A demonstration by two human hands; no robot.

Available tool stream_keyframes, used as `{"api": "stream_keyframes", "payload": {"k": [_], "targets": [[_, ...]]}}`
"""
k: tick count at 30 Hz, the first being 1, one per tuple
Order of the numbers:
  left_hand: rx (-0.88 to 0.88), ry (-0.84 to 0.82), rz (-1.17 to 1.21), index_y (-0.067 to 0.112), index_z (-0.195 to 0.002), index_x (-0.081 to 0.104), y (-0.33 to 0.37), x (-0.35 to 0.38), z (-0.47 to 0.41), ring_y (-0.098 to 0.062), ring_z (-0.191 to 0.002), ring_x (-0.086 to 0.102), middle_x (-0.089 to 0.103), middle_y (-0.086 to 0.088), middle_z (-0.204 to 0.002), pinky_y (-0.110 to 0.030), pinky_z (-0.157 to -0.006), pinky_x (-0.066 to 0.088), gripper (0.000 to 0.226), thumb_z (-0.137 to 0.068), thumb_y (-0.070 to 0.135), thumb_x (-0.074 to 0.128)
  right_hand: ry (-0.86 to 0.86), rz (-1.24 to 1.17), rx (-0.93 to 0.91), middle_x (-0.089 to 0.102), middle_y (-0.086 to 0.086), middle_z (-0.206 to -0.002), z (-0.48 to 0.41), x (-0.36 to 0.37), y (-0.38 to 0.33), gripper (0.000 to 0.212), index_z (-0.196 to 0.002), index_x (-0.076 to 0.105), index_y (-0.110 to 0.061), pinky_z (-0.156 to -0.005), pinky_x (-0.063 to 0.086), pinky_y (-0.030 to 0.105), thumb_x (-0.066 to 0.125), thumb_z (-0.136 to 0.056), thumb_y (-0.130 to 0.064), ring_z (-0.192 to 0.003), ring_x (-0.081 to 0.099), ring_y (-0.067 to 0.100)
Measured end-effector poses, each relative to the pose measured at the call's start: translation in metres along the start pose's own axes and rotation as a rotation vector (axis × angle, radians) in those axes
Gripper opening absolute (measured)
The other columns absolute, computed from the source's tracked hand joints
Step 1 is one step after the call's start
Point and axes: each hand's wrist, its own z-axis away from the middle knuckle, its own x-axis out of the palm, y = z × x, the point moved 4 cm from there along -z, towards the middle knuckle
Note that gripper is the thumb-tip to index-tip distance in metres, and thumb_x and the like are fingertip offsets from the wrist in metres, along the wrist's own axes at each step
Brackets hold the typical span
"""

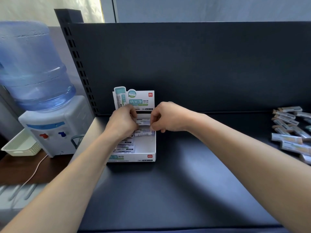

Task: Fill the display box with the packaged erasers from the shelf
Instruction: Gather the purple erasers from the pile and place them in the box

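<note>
Under our left hand [123, 121], the display box [148, 158] erasers lie hidden; far right, loose erasers [292, 130] cut off.

Shelf [185, 182]: dark matt metal. Box [134, 158]: glossy printed card. Erasers [289, 145]: shiny film wrap. Bottle [32, 68]: translucent blue plastic.

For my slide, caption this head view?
Both hands set a packaged eraser into the display box.

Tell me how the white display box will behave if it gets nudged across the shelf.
The display box looks like thin card, so probably light and easy to slide on the smooth shelf. Its tall back panel may flex or tip backward.
</note>
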Motion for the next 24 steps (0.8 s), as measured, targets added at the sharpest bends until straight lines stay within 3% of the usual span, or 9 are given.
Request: {"api": "stream_keyframes", "payload": {"k": [5, 10, 14, 17, 21, 24], "targets": [[-0.085, 0.015, -0.003, 0.015, -0.078, 0.066, 0.001, 0.002, 0.004, -0.025, -0.082, 0.062, 0.066, -0.005, -0.085, -0.031, -0.066, 0.051, 0.014, -0.072, 0.003, 0.061, 0.0, -0.01, 0.0, 0.068, 0.005, -0.075, 0.002, 0.001, 0.001, 0.011, -0.072, 0.064, -0.015, -0.068, 0.054, 0.026, 0.065, -0.082, -0.015, -0.055, 0.062, 0.013], [-0.067, 0.008, 0.031, 0.024, -0.064, 0.065, 0.002, 0.001, 0.006, -0.025, -0.088, 0.063, 0.069, -0.003, -0.088, -0.031, -0.073, 0.052, 0.026, -0.075, 0.001, 0.06, 0.009, -0.012, -0.003, 0.072, 0.013, -0.082, 0.002, 0.002, 0.001, 0.009, -0.073, 0.065, -0.014, -0.069, 0.056, 0.028, 0.064, -0.082, -0.015, -0.057, 0.062, 0.015], [-0.042, 0.0, 0.065, 0.019, -0.078, 0.067, 0.007, -0.004, 0.009, -0.026, -0.088, 0.063, 0.068, -0.006, -0.091, -0.031, -0.075, 0.051, 0.011, -0.079, 0.008, 0.066, 0.035, -0.03, -0.022, 0.067, 0.005, -0.077, 0.005, -0.002, 0.001, 0.008, -0.077, 0.066, -0.016, -0.069, 0.056, 0.031, 0.063, -0.084, -0.014, -0.058, 0.063, 0.017], [0.04, 0.043, 0.053, 0.012, -0.087, 0.071, 0.027, -0.014, 0.015, -0.021, -0.09, 0.061, 0.068, -0.004, -0.094, -0.031, -0.079, 0.049, 0.009, -0.082, 0.011, 0.064, 0.123, -0.071, -0.019, 0.066, 0.002, -0.072, 0.015, -0.018, 0.007, 0.01, -0.081, 0.068, -0.015, -0.064, 0.056, 0.029, 0.06, -0.085, -0.012, -0.056, 0.06, 0.015], [0.221, 0.112, 0.065, 0.012, -0.081, 0.073, 0.081, -0.019, 0.026, -0.019, -0.086, 0.061, 0.068, -0.002, -0.081, -0.028, -0.075, 0.047, 0.012, -0.082, 0.011, 0.061, 0.227, -0.03, 0.031, 0.061, -0.007, -0.066, 0.04, -0.049, 0.032, 0.012, -0.083, 0.069, -0.015, -0.058, 0.05, 0.023, 0.059, -0.085, -0.011, -0.054, 0.055, 0.006], [0.357, 0.039, 0.095, 0.015, -0.08, 0.072, 0.13, -0.001, 0.038, -0.014, -0.076, 0.059, 0.066, 0.004, -0.074, -0.024, -0.07, 0.043, 0.009, -0.082, 0.015, 0.063, 0.277, 0.033, 0.117, 0.058, -0.011, -0.066, 0.07, -0.074, 0.063, 0.011, -0.084, 0.07, -0.017, -0.056, 0.047, 0.021, 0.06, -0.084, -0.013, -0.057, 0.052, 0.003]]}}
